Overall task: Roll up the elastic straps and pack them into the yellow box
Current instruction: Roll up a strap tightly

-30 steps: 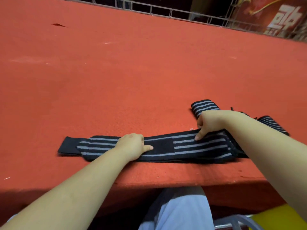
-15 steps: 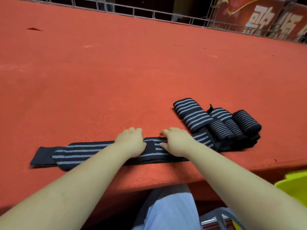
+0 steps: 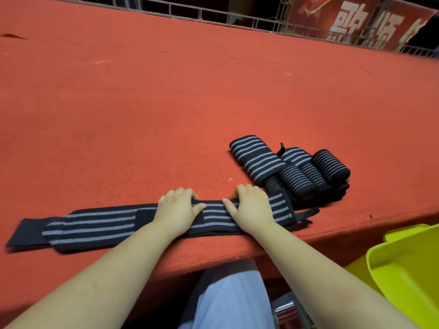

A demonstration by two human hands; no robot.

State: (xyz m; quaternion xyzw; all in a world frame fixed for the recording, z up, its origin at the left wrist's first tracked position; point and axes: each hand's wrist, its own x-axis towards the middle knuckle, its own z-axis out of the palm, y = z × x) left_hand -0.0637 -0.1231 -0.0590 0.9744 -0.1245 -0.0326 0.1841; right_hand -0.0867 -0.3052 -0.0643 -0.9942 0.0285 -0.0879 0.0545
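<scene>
1. The person is sitting at a red table (image 3: 166,110), both bare forearms reaching over its near edge.
2. A flat strap (image 3: 95,225), black with grey stripes, is lying unrolled along the near edge, running left to right.
3. The left hand (image 3: 177,211) is pressing palm-down on the strap's middle, fingers curled over its far edge, thumb lying out flat to the right; it is not closing around anything.
4. The right hand (image 3: 251,208) is pressing palm-down just beside the left, fingers curling over the far edge, thumb pointing left; pressing, not gripping.
5. The 2 thumbs are lying near each other, apart, with striped strap showing between them.
6. The strap's right end is sticking out past the right hand, touching a pile of rolled straps (image 3: 292,169).
7. In that pile I am counting about 4 rolls, packed side by side; the exact number is hard to tell.
8. The box (image 3: 403,269), yellow, is sitting below the table edge at lower right, open, partly out of view; no strap is showing inside.
9. A metal fence (image 3: 213,16) is running behind the table's far edge.
</scene>
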